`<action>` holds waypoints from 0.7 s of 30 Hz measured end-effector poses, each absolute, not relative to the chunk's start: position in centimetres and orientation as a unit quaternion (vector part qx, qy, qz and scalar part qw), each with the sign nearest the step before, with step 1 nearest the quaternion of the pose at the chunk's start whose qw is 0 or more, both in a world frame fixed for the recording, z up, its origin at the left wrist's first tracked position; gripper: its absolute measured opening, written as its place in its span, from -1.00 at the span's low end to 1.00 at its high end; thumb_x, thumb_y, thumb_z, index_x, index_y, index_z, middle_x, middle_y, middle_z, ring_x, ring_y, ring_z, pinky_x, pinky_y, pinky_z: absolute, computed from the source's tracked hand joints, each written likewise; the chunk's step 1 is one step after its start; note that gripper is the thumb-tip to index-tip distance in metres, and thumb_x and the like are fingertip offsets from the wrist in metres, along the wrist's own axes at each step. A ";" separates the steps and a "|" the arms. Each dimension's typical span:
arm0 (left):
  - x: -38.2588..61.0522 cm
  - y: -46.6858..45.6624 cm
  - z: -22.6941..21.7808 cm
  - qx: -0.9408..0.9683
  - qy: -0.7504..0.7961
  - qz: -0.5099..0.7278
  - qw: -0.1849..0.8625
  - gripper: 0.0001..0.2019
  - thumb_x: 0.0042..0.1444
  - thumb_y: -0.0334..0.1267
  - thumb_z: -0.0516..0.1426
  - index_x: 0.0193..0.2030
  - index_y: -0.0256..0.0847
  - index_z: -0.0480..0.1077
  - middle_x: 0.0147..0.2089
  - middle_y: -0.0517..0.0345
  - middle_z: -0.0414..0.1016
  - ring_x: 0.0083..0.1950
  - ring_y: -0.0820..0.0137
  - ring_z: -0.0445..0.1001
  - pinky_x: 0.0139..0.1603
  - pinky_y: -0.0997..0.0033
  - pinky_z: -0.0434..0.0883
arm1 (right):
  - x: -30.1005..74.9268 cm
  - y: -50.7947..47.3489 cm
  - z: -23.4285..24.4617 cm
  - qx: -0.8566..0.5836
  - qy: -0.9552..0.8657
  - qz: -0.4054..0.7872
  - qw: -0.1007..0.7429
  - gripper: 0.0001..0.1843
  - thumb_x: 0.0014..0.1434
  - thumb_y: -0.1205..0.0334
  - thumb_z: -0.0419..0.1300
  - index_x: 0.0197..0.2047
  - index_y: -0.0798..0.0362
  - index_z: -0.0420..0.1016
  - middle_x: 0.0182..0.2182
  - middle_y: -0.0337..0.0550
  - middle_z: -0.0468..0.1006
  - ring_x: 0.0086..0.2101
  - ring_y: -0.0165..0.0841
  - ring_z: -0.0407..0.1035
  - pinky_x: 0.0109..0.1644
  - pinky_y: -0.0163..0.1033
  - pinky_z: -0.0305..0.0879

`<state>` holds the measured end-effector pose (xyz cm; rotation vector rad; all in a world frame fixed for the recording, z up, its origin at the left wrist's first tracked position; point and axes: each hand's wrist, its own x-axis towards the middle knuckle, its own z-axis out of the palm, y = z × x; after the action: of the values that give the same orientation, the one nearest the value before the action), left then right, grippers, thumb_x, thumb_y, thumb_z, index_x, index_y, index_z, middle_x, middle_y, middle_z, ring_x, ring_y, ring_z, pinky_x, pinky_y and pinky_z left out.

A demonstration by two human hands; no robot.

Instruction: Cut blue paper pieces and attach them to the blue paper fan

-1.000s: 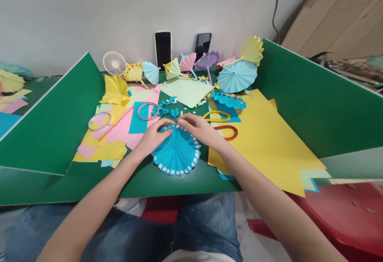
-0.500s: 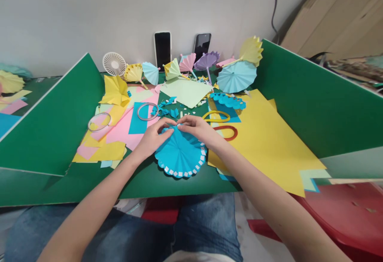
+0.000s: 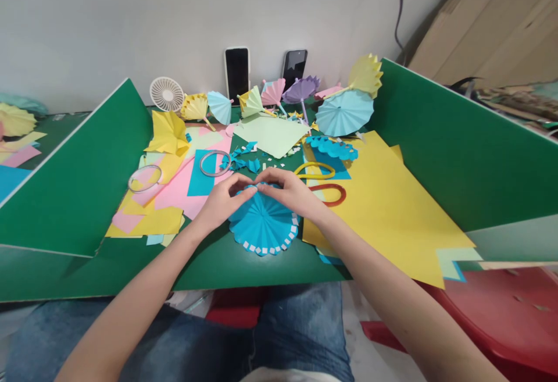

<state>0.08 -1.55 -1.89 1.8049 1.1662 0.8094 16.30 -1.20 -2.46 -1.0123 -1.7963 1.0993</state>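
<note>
A round, pleated blue paper disc [image 3: 263, 225] with a scalloped edge and small white squares along part of its rim lies before me at the table's front. My left hand [image 3: 227, 197] pinches its far edge between thumb and fingers. Right beside it, my right hand [image 3: 285, 189] pinches the same edge, the fingertips of both hands almost touching. Whatever is under the fingertips is hidden. Just beyond the hands lie blue paper scraps [image 3: 244, 160]. Scissors with yellow and red handle loops [image 3: 333, 195] rest near my right wrist.
Small paper umbrellas [image 3: 344, 111] line the back by two phones [image 3: 238, 77] and a white fan [image 3: 167, 93]. Yellow sheets [image 3: 383, 213] cover the right; pink and yellow paper [image 3: 174, 193] lies left with scissors with ring handles [image 3: 215, 163]. Green partitions [image 3: 436, 143] stand on both sides.
The disc has turned a little and shifted slightly, so fewer white squares show along its front rim. Both hands remain pinched at its far edge, with the fingertips slightly closer together.
</note>
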 end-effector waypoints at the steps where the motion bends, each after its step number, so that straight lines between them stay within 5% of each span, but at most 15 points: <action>1: 0.1 -1.5 -1.9 0.716 0.465 0.321 0.410 -0.80 -0.03 -0.16 0.03 -0.38 -0.27 0.30 -0.38 0.17 0.35 -0.32 0.46 0.32 -0.29 0.46 0.28 | 16.3 -1.3 -2.4 -0.394 -0.714 0.429 0.389 -0.90 0.00 0.30 0.05 -0.38 0.09 0.34 -0.44 -0.23 0.41 -0.37 -0.44 0.28 -0.28 -0.31 0.17; 9: 0.2 -1.7 -1.5 0.728 0.479 0.303 0.386 -0.85 -0.02 -0.22 0.01 -0.47 -0.26 0.26 -0.50 0.26 0.24 -0.45 0.52 0.19 -0.42 0.51 0.18 | 16.0 -1.4 -2.7 -0.393 -0.708 0.431 0.398 -0.88 -0.01 0.32 0.04 -0.33 0.09 0.28 -0.38 -0.22 0.37 -0.36 -0.45 0.28 -0.28 -0.32 0.17; 15: 0.2 -1.8 -1.6 0.730 0.470 0.306 0.391 -0.78 -0.07 -0.12 0.06 -0.37 -0.25 0.28 -0.40 0.22 0.31 -0.38 0.49 0.24 -0.36 0.51 0.21 | 16.2 -1.3 -2.9 -0.422 -0.691 0.425 0.405 -0.92 -0.01 0.33 0.01 -0.36 0.05 0.17 -0.44 -0.28 0.30 -0.40 -0.46 0.28 -0.37 -0.36 0.14; 21: 0.1 -1.5 -2.0 0.729 0.480 0.306 0.382 -0.88 -0.07 -0.24 0.06 -0.40 -0.24 0.29 -0.40 0.23 0.34 -0.34 0.48 0.28 -0.31 0.50 0.24 | 16.0 -1.6 -2.5 -0.388 -0.737 0.387 0.395 -0.97 0.01 0.35 -0.03 -0.43 0.05 0.16 -0.49 -0.29 0.27 -0.43 -0.47 0.24 -0.34 -0.36 0.15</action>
<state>0.13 -1.49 -1.98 1.8590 1.2241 0.7795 16.05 -1.58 -2.55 -0.9830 -1.8692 0.9809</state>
